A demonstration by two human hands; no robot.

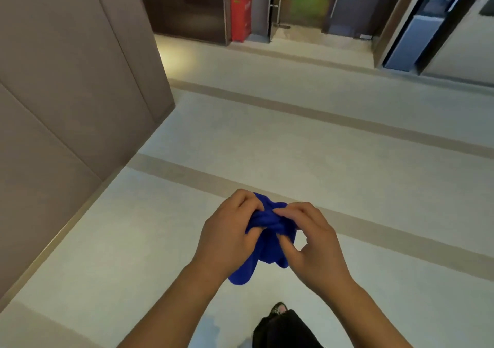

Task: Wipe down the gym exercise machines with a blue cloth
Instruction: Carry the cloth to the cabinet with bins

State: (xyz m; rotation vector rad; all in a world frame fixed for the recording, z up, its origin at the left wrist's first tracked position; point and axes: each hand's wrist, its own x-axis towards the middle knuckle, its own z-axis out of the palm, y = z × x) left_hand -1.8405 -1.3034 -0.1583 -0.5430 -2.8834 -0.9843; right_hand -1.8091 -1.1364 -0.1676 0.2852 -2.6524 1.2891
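Forearms: two, bare, rising from the bottom edge and converging toward mid-frame.
Left hand [227,230]: fingers curled over the top of the cloth, thumb pressed into its near side; grips the cloth.
Right hand [312,243]: fingertips pinch the cloth's top fold just beside the left hand's knuckles; thumb and forefinger curl into a ring with floor showing through.
Cloth [268,248]: deep blue, bunched and twisted between both hands, held in the air above the floor; a loose end hangs down beneath the left wrist.
Garment [283,329]: black, at the bottom edge below the right forearm.
Shoe [279,308]: toe only, showing just above the black garment; detail too blurred to tell.
Floor [294,144]: pale, smooth, crossed by tan bands running diagonally.
Wall [66,93]: grey-brown panels filling the left side, ending in a corner near mid-frame.
Red cabinet [241,13]: upright box standing against the far wall, top centre.
Doorway [302,0]: glass with metal frame, right of the red cabinet; green blur behind it.
Dark panel [427,21]: tall, far right, marked with pale characters too blurred to read.
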